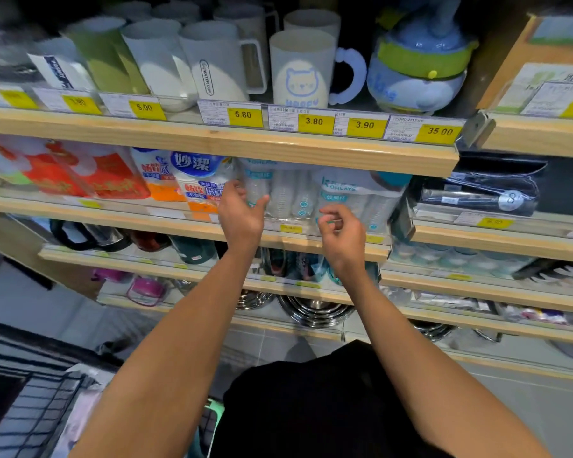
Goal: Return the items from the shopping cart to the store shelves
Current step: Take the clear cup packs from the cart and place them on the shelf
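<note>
The pack of clear plastic cups (pixel 262 190) stands upright on the shelf (pixel 311 241), your left hand (pixel 242 214) gripping it; right hand (pixel 341 231) loosely curled, empty, beside.

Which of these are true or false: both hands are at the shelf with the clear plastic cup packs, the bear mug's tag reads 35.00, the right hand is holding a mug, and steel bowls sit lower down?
1. Both hands are at the clear cup packs' shelf. True: left hand touches a cup pack; right hand is just in front.
2. The bear mug is tagged 35.00. False: 3.80.
3. The right hand holds a mug. False: no mug.
4. Steel bowls sit lower down. True.
</note>
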